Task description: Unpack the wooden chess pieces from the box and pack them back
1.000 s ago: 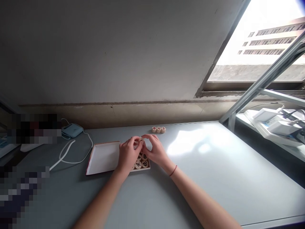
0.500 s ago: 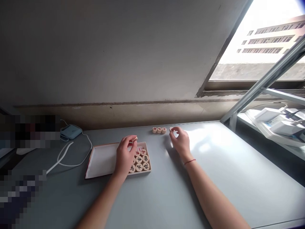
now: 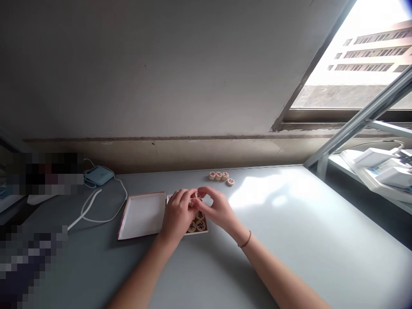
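Observation:
My left hand [image 3: 179, 214] and my right hand [image 3: 219, 208] meet above a shallow white box [image 3: 202, 232]. At their fingertips is a round wooden Chinese chess piece [image 3: 197, 195]; the fingers of both hands close in a pinch about it, partly covering it. More Chinese chess pieces [image 3: 200, 225] with black characters lie in the box, many hidden beneath the hands. Farther back on the table, three red-marked pieces [image 3: 219, 175] stand in a row, and a single piece [image 3: 230, 182] sits just right and in front of them.
Left of the box lies its white-lined lid [image 3: 144, 214], open side up. A blue device [image 3: 99, 175] with white cables [image 3: 88, 206] is at the back left. A metal frame [image 3: 341, 141] and a shelf with white boxes [image 3: 373, 159] border the grey table [image 3: 273, 240] on the right.
My right hand has let go of a piece beside the row and moved left and nearer to the box. It now meets my left hand at a piece.

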Demonstrator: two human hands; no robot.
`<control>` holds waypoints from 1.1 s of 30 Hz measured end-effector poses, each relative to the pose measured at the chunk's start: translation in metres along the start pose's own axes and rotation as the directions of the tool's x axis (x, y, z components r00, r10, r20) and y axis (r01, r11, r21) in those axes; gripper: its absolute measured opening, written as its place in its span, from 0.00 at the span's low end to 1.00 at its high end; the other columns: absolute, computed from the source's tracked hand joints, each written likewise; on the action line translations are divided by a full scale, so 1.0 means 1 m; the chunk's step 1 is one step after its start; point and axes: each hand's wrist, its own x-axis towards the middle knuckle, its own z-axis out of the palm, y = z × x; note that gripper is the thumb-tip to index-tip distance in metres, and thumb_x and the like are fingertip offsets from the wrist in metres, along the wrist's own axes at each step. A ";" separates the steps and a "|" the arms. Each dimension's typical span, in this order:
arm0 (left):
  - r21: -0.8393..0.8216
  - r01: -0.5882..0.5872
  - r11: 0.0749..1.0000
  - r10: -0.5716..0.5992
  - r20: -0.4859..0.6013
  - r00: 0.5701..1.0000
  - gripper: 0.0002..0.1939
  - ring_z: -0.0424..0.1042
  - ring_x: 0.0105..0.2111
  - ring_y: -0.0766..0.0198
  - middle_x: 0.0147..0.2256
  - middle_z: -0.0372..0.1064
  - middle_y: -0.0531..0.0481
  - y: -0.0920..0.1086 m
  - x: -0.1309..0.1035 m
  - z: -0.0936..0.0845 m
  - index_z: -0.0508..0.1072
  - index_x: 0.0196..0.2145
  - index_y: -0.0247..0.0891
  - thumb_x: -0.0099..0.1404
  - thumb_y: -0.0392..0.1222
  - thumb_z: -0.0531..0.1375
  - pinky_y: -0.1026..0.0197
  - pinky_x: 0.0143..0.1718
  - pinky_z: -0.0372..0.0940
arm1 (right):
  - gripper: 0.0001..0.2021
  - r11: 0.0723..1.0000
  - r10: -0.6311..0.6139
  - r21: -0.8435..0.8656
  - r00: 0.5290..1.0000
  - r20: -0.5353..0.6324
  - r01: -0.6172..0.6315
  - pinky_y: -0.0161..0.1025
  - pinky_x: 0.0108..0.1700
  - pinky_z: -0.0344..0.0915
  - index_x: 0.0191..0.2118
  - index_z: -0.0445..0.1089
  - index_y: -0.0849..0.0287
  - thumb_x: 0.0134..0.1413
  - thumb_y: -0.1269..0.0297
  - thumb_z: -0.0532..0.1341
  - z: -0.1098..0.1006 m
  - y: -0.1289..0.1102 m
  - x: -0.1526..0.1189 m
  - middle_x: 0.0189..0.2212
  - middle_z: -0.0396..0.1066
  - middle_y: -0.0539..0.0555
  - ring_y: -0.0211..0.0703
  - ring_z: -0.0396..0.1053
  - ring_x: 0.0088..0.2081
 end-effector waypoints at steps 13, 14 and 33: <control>0.009 -0.041 0.999 0.041 -0.053 0.998 0.12 0.72 0.37 0.60 0.37 0.72 0.48 0.001 -0.001 -0.001 0.65 0.49 0.40 0.67 0.37 0.54 0.58 0.41 0.66 | 0.14 0.877 0.158 -0.346 0.880 -0.447 -0.333 0.46 0.39 0.64 0.42 0.68 0.58 0.51 0.59 0.56 -0.056 0.092 0.012 0.34 0.71 0.57 0.49 0.67 0.36; 0.006 -0.040 0.999 0.040 -0.052 0.998 0.12 0.72 0.38 0.60 0.37 0.72 0.48 0.001 -0.001 -0.001 0.66 0.49 0.40 0.67 0.37 0.54 0.57 0.41 0.66 | 0.11 0.867 0.161 -0.372 0.893 -0.420 -0.332 0.45 0.38 0.63 0.39 0.67 0.57 0.52 0.59 0.55 -0.056 0.099 0.011 0.33 0.71 0.56 0.48 0.67 0.34; -0.016 0.026 1.000 -0.026 -0.017 1.000 0.12 0.72 0.39 0.60 0.38 0.73 0.48 -0.002 0.000 -0.002 0.67 0.47 0.41 0.66 0.36 0.53 0.57 0.43 0.66 | 0.08 0.793 0.097 -0.527 0.917 -0.386 -0.306 0.42 0.38 0.59 0.37 0.67 0.54 0.54 0.61 0.54 -0.053 0.126 0.015 0.32 0.74 0.53 0.47 0.65 0.33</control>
